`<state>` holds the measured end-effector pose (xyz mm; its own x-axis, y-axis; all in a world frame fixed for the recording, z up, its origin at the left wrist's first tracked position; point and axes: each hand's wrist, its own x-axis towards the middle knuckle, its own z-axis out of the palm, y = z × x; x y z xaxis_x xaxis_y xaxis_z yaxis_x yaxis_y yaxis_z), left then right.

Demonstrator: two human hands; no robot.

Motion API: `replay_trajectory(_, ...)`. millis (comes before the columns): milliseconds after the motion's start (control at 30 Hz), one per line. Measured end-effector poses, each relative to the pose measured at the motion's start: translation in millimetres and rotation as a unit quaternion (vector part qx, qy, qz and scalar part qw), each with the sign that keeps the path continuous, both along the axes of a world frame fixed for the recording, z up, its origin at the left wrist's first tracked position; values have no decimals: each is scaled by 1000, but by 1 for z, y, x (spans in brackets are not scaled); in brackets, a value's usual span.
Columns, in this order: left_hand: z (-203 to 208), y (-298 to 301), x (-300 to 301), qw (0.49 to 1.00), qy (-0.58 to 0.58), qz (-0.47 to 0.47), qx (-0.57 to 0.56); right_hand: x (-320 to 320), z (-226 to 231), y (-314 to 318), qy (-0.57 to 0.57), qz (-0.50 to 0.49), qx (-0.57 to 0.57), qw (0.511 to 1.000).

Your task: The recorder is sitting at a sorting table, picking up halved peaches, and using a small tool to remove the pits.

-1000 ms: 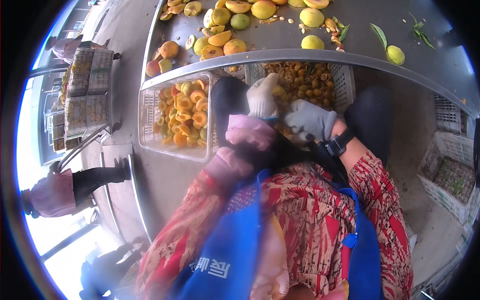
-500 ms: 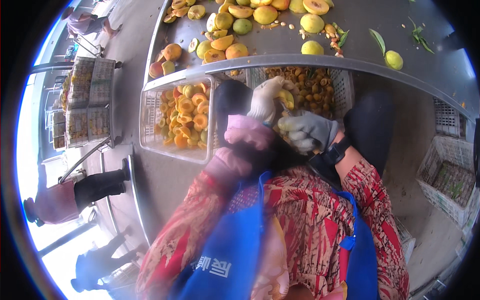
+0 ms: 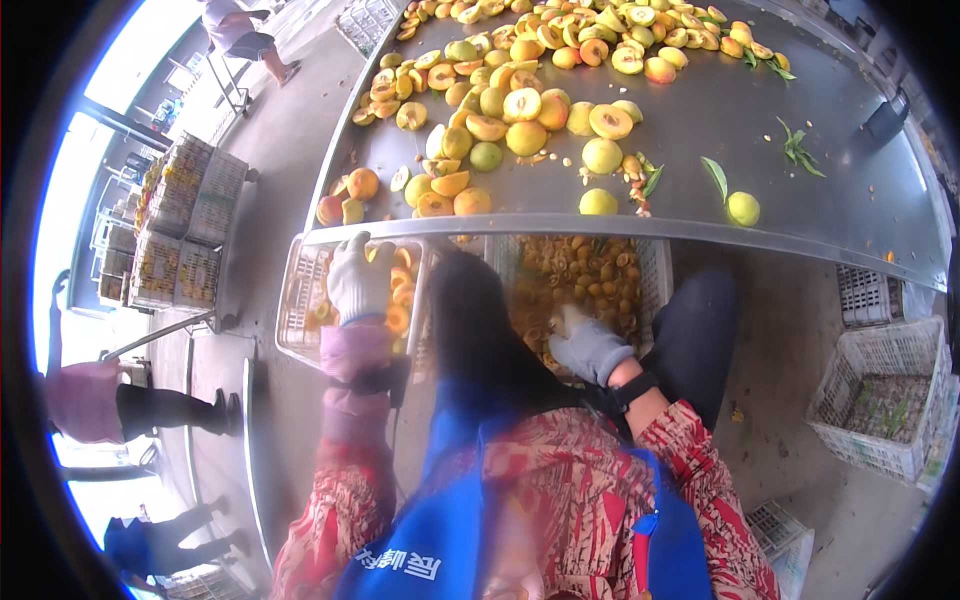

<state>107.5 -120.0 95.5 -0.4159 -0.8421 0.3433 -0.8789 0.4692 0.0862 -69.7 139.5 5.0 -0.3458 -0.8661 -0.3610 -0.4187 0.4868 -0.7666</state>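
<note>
Has white writing (image 3: 405,563) on the blue apron (image 3: 445,505), low down, between six and seven o'clock. Goes in a short, slightly sloping row of big, blocky signs, Chinese by the look. Shows best at the right end of the row, close to six o'clock. Gets harder to make out at the left end, closer to seven o'clock, near the apron's edge.

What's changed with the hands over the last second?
The left hand moved left, from the middle crate to the left crate; the fruit piece it held no longer shows in it. The right hand remains by the middle crate. The tabletop fruit lies as before.
</note>
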Motion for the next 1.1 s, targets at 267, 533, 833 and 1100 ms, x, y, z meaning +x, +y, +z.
replay_trajectory(267, -2, 16, -220, 939, 86, -309, 129, -7, 3, -11, -36, -90, -144, 985)
replay_trajectory(533, -38, 31, -361, 922, -33, -358, 148, -16, -9, 1, 86, -140, -318, 934)
replay_trajectory(833, 9, 50, -261, 855, 139, -315, 389, -33, 11, -5, -162, -311, -273, 896)
replay_trajectory(1100, -41, 130, -115, 585, 537, -201, 573, -7, 21, -18, -415, -318, -231, 821)
